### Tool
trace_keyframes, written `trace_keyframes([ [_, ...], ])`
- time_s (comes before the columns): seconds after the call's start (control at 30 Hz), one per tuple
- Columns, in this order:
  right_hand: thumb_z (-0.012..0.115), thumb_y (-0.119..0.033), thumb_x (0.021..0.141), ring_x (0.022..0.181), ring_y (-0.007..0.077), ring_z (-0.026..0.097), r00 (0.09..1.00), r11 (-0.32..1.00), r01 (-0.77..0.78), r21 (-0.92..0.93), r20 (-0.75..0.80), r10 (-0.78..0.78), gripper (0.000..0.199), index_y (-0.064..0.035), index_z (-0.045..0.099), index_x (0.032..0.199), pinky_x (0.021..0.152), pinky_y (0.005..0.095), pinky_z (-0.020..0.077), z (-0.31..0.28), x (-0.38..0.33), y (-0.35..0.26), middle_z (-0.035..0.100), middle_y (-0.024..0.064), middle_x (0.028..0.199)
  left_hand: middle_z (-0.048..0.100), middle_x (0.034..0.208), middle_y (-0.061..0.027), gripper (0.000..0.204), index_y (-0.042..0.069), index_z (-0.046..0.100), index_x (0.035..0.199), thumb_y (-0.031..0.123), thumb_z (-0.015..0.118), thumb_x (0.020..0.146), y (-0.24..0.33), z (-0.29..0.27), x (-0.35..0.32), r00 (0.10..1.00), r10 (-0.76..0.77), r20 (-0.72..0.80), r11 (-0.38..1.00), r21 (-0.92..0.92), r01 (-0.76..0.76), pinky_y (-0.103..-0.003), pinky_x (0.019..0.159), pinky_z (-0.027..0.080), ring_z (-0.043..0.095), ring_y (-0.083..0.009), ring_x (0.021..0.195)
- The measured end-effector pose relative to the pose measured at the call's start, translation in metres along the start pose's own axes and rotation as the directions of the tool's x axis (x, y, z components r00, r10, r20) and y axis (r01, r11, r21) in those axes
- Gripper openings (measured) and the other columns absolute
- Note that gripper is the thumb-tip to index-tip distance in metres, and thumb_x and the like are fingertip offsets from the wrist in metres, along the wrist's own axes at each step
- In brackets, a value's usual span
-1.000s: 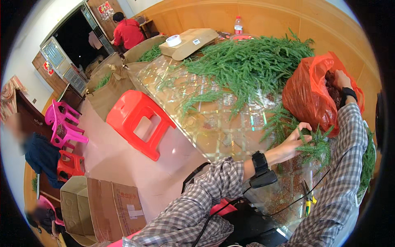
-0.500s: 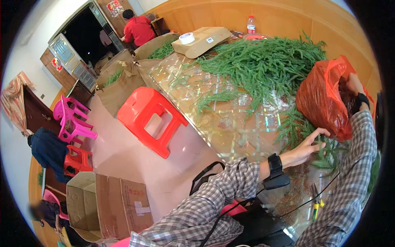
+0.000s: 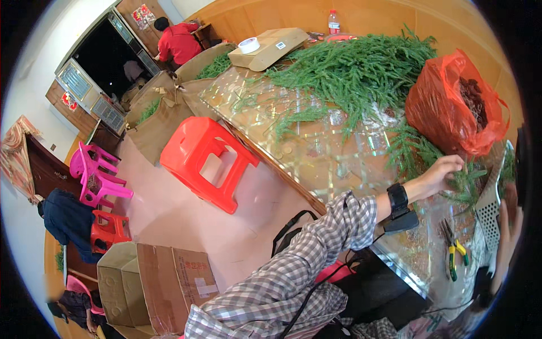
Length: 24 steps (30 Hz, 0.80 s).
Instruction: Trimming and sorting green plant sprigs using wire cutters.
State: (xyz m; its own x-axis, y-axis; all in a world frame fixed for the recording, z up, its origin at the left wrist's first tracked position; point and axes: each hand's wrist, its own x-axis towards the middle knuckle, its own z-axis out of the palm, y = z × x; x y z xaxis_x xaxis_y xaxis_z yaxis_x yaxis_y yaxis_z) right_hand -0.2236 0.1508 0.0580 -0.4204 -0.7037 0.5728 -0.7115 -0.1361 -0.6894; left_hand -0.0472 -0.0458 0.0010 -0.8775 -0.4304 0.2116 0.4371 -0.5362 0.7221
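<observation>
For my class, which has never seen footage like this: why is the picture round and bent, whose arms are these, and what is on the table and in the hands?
The picture comes from a wide fisheye camera worn on a person's head, looking down, so straight edges bend near the rim. No machine is at work, only two bare hands. The left hand, on a checked sleeve with a black wrist device, reaches onto green branch sprigs on the glass-topped table. The right hand is blurred at the right edge; whether it holds anything cannot be told. On the table lie a large heap of green branches, a red plastic bag with dark contents, and yellow-handled pliers. A red stool stands beside the table.
</observation>
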Motion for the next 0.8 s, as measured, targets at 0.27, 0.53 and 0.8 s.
trace_keyframes([
  [0.27, 0.056, -0.011, 0.083, 0.101, 0.0146, 0.052, 0.936, 0.93, -0.327, 0.169, -0.075, 0.343, 0.038, -0.0014, 0.048, 0.119, 0.083, 0.0253, 0.0406, -0.029, -0.084, -0.058, 0.055, 0.0072, 0.112, 0.059, 0.089, -0.004, 0.02, 0.008, 0.051, 0.096, 0.007, 0.06, 0.079, 0.012, 0.046, 0.004, 0.976, 0.153, 0.154, 0.901, 0.384, -0.202, -0.032, 0.067, 0.05, 0.059, -0.014, 0.083],
  [0.53, 0.054, -0.014, 0.086, 0.075, 0.0078, 0.052, 0.983, 0.912, -0.168, 0.375, -0.011, 0.185, 0.032, -0.0028, 0.051, 0.117, 0.068, 0.0218, 0.0424, 0.01, -0.034, -0.042, 0.06, 0.0052, 0.096, 0.06, 0.094, -0.0095, 0.05, 0.005, 0.037, 0.124, 0.004, 0.061, 0.08, -0.004, 0.056, 0.014, 0.996, 0.085, 0.006, 0.921, 0.38, -0.081, -0.03, 0.068, 0.05, 0.061, -0.018, 0.086],
  [0.8, 0.052, -0.01, 0.087, 0.072, 0.0071, 0.052, 0.977, 0.908, -0.121, 0.4, -0.116, 0.181, 0.027, -0.0026, 0.047, 0.113, 0.064, 0.021, 0.042, 0.005, -0.049, -0.034, 0.06, 0.0061, 0.089, 0.059, 0.094, -0.0086, 0.033, -0.001, 0.048, 0.11, 0.002, 0.061, 0.08, -0.015, 0.053, 0.009, 0.992, 0.099, 0.083, 0.819, 0.559, -0.129, -0.026, 0.07, 0.047, 0.061, -0.0166, 0.085],
])
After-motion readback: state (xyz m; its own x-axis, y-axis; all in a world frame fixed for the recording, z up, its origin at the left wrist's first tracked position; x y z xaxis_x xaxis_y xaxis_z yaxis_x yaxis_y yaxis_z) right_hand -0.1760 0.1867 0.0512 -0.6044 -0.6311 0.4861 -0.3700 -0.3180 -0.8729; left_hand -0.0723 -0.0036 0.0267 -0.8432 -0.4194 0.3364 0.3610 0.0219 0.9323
